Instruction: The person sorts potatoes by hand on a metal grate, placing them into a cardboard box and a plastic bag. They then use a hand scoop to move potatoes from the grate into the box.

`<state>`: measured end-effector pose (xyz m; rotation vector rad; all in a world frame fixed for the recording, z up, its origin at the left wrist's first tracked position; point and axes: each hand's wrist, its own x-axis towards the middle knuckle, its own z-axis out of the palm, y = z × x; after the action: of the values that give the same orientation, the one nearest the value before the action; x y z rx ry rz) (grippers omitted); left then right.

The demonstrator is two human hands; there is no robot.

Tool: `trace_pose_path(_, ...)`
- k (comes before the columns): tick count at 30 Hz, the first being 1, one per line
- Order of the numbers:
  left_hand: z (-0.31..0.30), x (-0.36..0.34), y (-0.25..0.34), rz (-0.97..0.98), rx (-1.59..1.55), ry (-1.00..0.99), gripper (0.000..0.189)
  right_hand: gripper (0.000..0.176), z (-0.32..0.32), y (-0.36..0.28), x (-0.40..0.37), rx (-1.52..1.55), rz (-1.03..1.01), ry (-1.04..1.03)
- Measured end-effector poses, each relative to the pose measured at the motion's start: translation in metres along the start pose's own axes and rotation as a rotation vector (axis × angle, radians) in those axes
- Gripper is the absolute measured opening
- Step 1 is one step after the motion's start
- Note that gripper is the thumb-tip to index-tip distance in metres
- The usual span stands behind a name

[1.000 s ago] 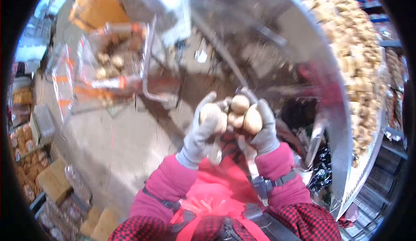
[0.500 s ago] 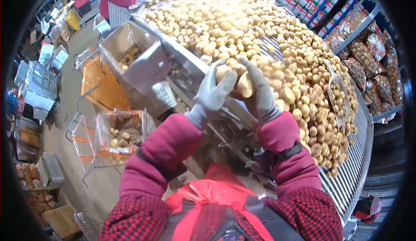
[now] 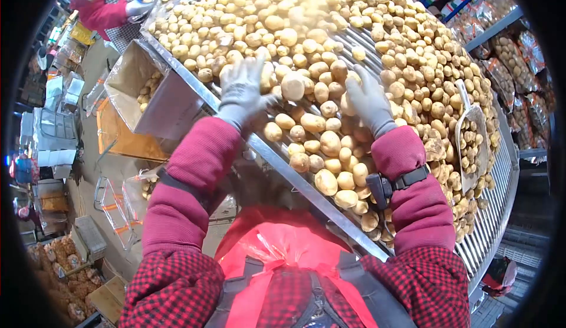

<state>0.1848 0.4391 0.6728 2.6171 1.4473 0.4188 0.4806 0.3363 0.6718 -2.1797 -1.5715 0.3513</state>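
Note:
A wide pile of potatoes (image 3: 330, 142) covers a slatted metal sorting table (image 3: 489, 222) in front of me. My left hand (image 3: 242, 89), in a pale grey glove, rests on the potatoes near the table's metal edge, its fingers spread. To the right, my right hand (image 3: 371, 99), gloved alike, reaches down over the pile with its fingers apart and its fingertips against potatoes. Between the two hands a larger pale potato (image 3: 293, 86) lies among the others. Neither hand is closed around a potato.
A metal scoop (image 3: 471, 145) holding small potatoes lies on the pile at right. Left of the table stand a plastic-lined box (image 3: 171, 101) with potatoes and an orange crate (image 3: 121, 130). Another person's gloved hand (image 3: 140, 5) is at the far left edge. Bagged potatoes (image 3: 510, 60) fill a rack.
My hands were together holding potatoes by the table's edge. They have parted and moved onto the pile, and no longer grip those potatoes. My view has shifted closer over the table.

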Motion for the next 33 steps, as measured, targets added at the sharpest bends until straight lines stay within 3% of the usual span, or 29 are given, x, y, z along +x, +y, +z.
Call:
trace_pose_path(2, 0.019, 0.019, -0.032, 0.007, 0.034, 0.036, 0.094, 0.067, 0.012, 0.024, 0.008, 0.478, -0.020, 0.107)
trace_pose_path(3, 0.022, 0.024, -0.038, 0.042, 0.087, 0.087, 0.092, 0.071, 0.000, 0.021, 0.004, 0.504, 0.026, 0.031)
trace_pose_path(7, 0.035, 0.032, -0.052, 0.070, 0.143, 0.144, 0.089, 0.077, -0.007, 0.013, -0.015, 0.278, -0.013, -0.128)
trace_pose_path(8, 0.038, 0.035, -0.055, 0.083, 0.108, 0.168, 0.088, 0.079, 0.008, 0.022, -0.016, 0.262, -0.166, -0.108)
trace_pose_path(10, 0.032, 0.048, -0.052, 0.026, 0.109, 0.106, 0.087, 0.080, -0.014, -0.012, -0.025, -0.066, -0.288, -0.169)
trace_pose_path(14, 0.028, 0.071, -0.063, 0.004, 0.031, 0.048, 0.087, 0.080, 0.002, -0.030, -0.016, -0.042, -0.186, -0.157)
trace_pose_path(16, 0.020, 0.067, -0.061, 0.134, -0.114, 0.203, 0.084, 0.076, 0.013, -0.021, -0.010, -0.042, -0.167, -0.185)
trace_pose_path(17, 0.016, 0.060, -0.058, 0.297, -0.138, 0.302, 0.080, 0.073, 0.019, -0.012, -0.007, 0.045, -0.166, -0.131)
trace_pose_path(18, -0.007, 0.052, -0.041, 0.412, -0.193, 0.250, 0.080, 0.070, 0.021, -0.006, -0.007, 0.123, -0.160, -0.077)
trace_pose_path(20, -0.012, 0.046, -0.025, 0.666, -0.218, -0.039, 0.075, 0.062, 0.010, -0.009, -0.005, 0.380, -0.027, -0.073)
trace_pose_path(22, 0.000, 0.052, -0.015, 0.743, -0.132, -0.045, 0.064, 0.054, -0.008, -0.025, -0.003, 0.785, 0.251, -0.085)
trace_pose_path(23, 0.007, 0.063, -0.010, 0.766, -0.221, 0.002, 0.049, 0.057, -0.012, -0.023, -0.001, 1.009, 0.251, -0.047)
trace_pose_path(24, 0.012, 0.072, -0.006, 0.779, -0.238, 0.010, 0.049, 0.061, -0.029, -0.033, 0.000, 1.108, 0.360, -0.111)
trace_pose_path(26, 0.018, 0.079, 0.002, 0.692, -0.208, -0.068, 0.047, 0.067, -0.035, -0.034, 0.001, 1.563, 0.434, -0.237)
trace_pose_path(28, 0.005, 0.087, 0.008, 0.638, -0.404, -0.051, 0.040, 0.063, -0.034, -0.043, 0.009, 1.624, 0.455, -0.244)
trace_pose_path(30, -0.005, 0.083, 0.017, 0.257, -1.129, -0.263, 0.037, 0.060, -0.035, -0.054, 0.015, 1.679, 0.450, -0.288)
trace_pose_path(32, 0.007, 0.074, 0.013, -0.010, -1.552, -0.366, 0.034, 0.051, -0.035, -0.074, 0.016, 1.683, 0.512, -0.220)
trace_pose_path(33, -0.003, 0.068, 0.014, 0.316, -1.008, -0.123, 0.033, 0.046, -0.032, -0.076, 0.016, 1.663, 0.454, -0.224)
